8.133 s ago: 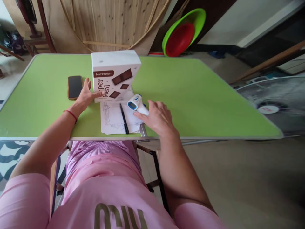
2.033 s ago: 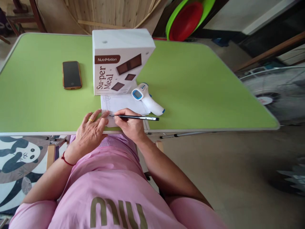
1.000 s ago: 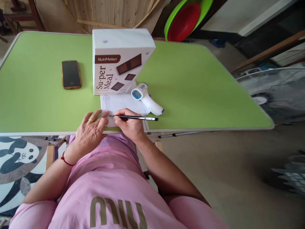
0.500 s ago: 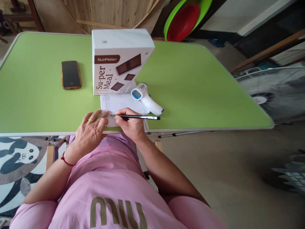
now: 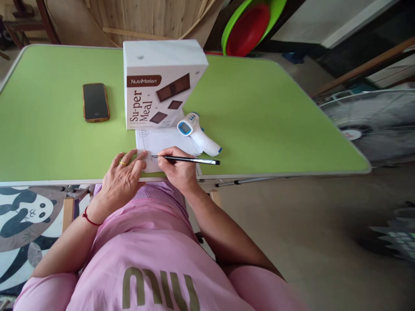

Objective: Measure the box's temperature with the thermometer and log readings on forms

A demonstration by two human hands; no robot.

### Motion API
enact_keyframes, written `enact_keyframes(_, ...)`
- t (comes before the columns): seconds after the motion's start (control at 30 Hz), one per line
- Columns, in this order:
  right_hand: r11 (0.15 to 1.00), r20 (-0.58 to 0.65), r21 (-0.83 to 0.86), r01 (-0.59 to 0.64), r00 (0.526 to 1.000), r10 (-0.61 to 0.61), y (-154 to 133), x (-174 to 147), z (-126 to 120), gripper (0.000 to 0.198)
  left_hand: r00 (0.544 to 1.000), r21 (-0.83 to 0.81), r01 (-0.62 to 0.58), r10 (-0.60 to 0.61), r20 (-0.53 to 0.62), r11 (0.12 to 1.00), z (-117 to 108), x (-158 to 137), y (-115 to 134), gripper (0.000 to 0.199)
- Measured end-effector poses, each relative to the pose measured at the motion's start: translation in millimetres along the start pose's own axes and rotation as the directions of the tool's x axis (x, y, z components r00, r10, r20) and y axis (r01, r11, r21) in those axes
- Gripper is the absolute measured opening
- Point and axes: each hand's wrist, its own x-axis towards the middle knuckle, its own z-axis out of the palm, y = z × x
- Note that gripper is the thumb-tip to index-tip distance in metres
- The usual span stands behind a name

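Note:
Between thumb and fingers, my right hand [image 5: 178, 170] grips a black pen [image 5: 204, 161], its tip on the white paper [image 5: 168, 139]. Small handwriting covers the left part of the sheet, too fine to read. My left hand [image 5: 125, 175], with a gold ring, lies with fingers spread, its fingertips on the sheet's left edge. A white-and-blue infrared thermometer [image 5: 202, 138] rests on the paper's right side. Directly behind the sheet stands a white box [image 5: 142, 103] printed "NutriMotion Su-per Meal", overlapping the paper's far edge.
A phone in a brown case [image 5: 96, 103] lies left of the box on the green table [image 5: 253, 112]. Beyond the table are red and green basins [image 5: 248, 30]. A fan [image 5: 366, 129] stands off the right end, and a panda-print mat [image 5: 29, 216] is at lower left.
The pen and my right hand have shifted slightly right along the paper. My left hand stays in place. The view has moved a little.

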Motion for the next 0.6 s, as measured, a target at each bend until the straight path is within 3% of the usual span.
enact_keyframes(0.13, 1.000, -0.049, 0.014, -0.006, 0.999, 0.006, 1.7, -1.4, 1.5, 0.007, 1.000, -0.008, 0.000, 0.000, 0.007, 1.000, -0.9, -0.1, -0.3, 0.038)
enact_keyframes(0.6, 0.995, 0.012, -0.058, -0.080, 0.997, 0.080, -1.1, 0.2, -1.0, 0.009, 1.000, -0.018, 0.006, -0.006, 0.009, 1.000, -2.8, 0.1, 1.0, 0.035)
